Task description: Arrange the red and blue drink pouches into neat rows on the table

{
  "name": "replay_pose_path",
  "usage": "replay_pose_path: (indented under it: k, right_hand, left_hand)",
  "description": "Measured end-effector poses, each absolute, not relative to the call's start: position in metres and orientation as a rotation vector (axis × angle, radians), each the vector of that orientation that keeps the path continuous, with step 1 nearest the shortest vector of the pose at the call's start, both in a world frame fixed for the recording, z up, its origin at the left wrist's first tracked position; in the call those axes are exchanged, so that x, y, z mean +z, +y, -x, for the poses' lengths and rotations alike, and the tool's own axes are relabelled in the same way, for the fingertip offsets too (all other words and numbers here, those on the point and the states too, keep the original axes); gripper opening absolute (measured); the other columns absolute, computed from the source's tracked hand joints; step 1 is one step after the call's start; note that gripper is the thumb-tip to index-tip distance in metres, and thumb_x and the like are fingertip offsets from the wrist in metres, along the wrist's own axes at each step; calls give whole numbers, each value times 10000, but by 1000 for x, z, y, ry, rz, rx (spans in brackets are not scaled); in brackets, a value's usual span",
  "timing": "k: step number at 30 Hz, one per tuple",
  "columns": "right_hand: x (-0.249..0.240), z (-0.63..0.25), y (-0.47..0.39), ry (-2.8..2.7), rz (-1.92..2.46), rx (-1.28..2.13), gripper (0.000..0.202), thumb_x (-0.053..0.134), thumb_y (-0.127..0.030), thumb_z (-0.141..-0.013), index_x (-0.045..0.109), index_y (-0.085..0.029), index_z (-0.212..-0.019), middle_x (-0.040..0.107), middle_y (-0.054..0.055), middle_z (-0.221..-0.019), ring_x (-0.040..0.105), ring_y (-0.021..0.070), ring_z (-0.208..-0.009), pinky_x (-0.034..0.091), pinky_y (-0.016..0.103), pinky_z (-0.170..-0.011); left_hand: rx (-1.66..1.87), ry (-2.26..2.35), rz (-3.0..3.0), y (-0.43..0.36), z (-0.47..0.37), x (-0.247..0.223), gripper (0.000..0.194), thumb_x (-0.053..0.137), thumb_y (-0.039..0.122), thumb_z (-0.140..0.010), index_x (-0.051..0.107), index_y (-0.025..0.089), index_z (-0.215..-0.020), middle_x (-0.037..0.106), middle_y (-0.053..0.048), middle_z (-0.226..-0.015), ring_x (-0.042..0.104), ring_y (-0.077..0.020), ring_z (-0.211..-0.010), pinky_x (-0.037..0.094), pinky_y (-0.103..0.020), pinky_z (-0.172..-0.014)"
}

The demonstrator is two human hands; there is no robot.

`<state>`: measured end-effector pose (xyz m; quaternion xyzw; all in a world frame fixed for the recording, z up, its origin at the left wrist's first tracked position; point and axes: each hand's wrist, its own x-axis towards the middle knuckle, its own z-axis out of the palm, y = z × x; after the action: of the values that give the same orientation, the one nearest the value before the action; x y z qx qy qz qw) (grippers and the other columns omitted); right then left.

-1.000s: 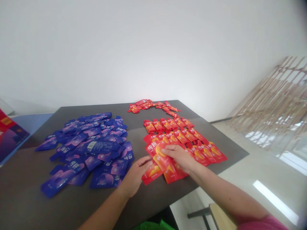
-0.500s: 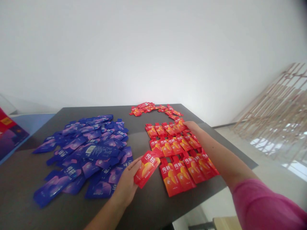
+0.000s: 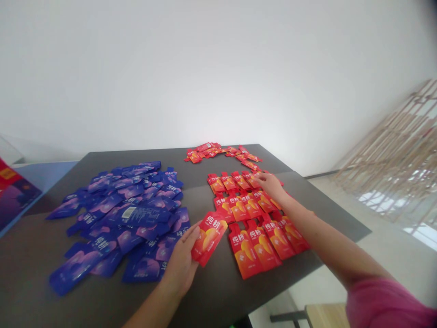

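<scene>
My left hand is closed on a red sachet with orange fruit artwork, held by its left side above the table, its printed front facing me. My right hand reaches to the far row of laid-out red sachets. Its fingers are pinched at a red sachet near the right of that row, and the hand partly hides the sachets beside it. Nearer to me lie a middle row and a front row of the same sachets, overlapping, necks pointing away.
A large loose heap of blue-purple sachets covers the table's left side. More red sachets lie scattered at the back of the dark table. A red and purple printed package stands at the left edge. Wooden poles lean at right.
My right hand has shifted slightly left and toward me over the far row, and its fingers now show more. My left hand still holds its red sachet in nearly the same place.
</scene>
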<state>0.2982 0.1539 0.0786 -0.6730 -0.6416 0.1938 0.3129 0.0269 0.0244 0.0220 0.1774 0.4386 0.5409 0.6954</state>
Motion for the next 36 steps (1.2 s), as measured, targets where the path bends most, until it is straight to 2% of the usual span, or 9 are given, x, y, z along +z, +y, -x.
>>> replay_pose_path:
  k: [5, 7, 9, 13, 16, 20, 23, 29, 36]
  right_hand:
    - [71, -249, 75, -1803, 1572, 961, 382, 559, -527, -879, 701, -181, -800, 704, 20, -833, 647, 176, -800, 506, 312, -764]
    - [61, -226, 48, -1637, 1276, 1446, 376, 589, -559, -841, 687, -196, -858, 703, 28, -853, 647, 172, -811, 488, 322, -787]
    - [52, -209, 31, -1399, 1161, 1580, 371, 667, -577, -765, 650, -210, -821, 678, 11, -782, 625, 160, -749, 470, 316, -753]
    - [49, -204, 27, -1185, 1169, 1480, 372, 734, -552, -702, 589, -209, -688, 594, -23, -634, 538, 130, -625, 415, 284, -661]
    - [64, -235, 54, -1251, 1157, 1393, 329, 728, -504, -721, 595, -204, -698, 567, -34, -633, 494, 114, -598, 394, 261, -627]
    - [92, -311, 134, -1336, 1314, 923, 213, 605, -417, -813, 607, -205, -797, 613, -17, -750, 505, 107, -644, 397, 227, -629]
    - [101, -371, 201, -1339, 1667, 676, 172, 506, -324, -856, 615, -192, -872, 665, 21, -860, 541, 115, -709, 407, 214, -640]
    - [66, -424, 272, -1388, 1947, 651, 127, 564, -230, -793, 657, -156, -751, 677, 28, -733, 545, 121, -673, 398, 210, -609]
    - [30, -428, 310, -1553, 2064, 594, 96, 635, -200, -768, 717, -153, -756, 722, 55, -826, 607, 148, -750, 432, 229, -688]
  left_hand:
    - [1344, 1034, -629, 20, -31, 22, 402, 659, 383, -834, 635, 200, -1191, 643, -85, -1251, 618, -230, -1126, 530, -297, -911]
    - [1350, 1040, -708, 14, -35, 22, 403, 658, 424, -834, 648, 207, -1173, 635, -74, -1265, 594, -233, -1161, 499, -293, -956]
    - [1332, 1065, -819, 6, -39, 23, 385, 650, 439, -842, 665, 217, -1156, 642, -60, -1259, 580, -233, -1180, 458, -298, -1008]
    - [1268, 1091, -1039, -8, -45, 29, 361, 681, 405, -825, 706, 214, -1130, 652, -53, -1258, 545, -244, -1231, 389, -294, -1077]
    - [1249, 1030, -997, -10, -45, 31, 408, 688, 406, -819, 686, 217, -1181, 638, -64, -1286, 524, -254, -1263, 382, -314, -1092]
    - [1235, 977, -937, -6, -41, 22, 411, 609, 457, -876, 669, 213, -1201, 636, -81, -1285, 565, -253, -1216, 372, -364, -1111]
    - [1235, 995, -881, -3, -38, 14, 415, 602, 479, -877, 676, 210, -1184, 635, -81, -1287, 582, -259, -1192, 376, -390, -1114]
    - [1205, 1078, -813, 1, -36, 12, 445, 641, 515, -834, 704, 208, -1149, 642, -87, -1276, 583, -273, -1191, 386, -397, -1113]
    - [1191, 1154, -752, 1, -37, 19, 470, 655, 564, -790, 728, 210, -1090, 656, -85, -1251, 604, -291, -1147, 406, -421, -1097]
